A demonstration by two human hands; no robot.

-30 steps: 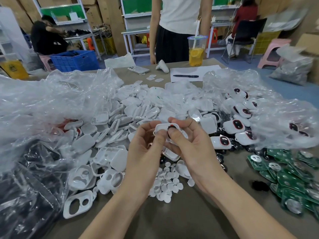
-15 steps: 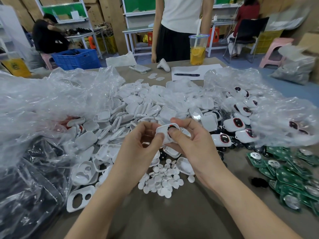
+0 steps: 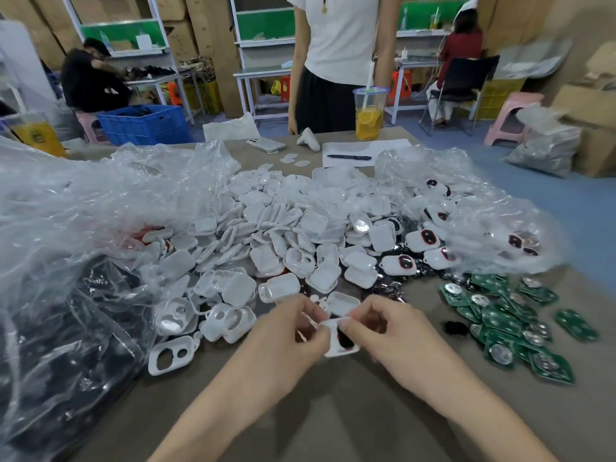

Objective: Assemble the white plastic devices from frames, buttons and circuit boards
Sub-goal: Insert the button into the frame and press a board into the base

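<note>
White plastic frame (image 3: 333,346), one piece, black button (image 3: 345,340) in its opening. It is judged light, thin-walled and stiff, but liable to flex or crack if squeezed, and smooth; best held by the rims. Location: just above the tabletop (image 3: 333,415), midway, toward the near edge. Left hand (image 3: 290,338): fingers curled, pinching the frame's left end. Right hand (image 3: 396,335): curled, pinching the right side at the button.

Stacked cardboard boxes (image 3: 206,35) back white metal workbenches (image 3: 263,73); a blue crate (image 3: 143,125) and pink stools (image 3: 510,111) stand on the blue floor (image 3: 566,201).
</note>
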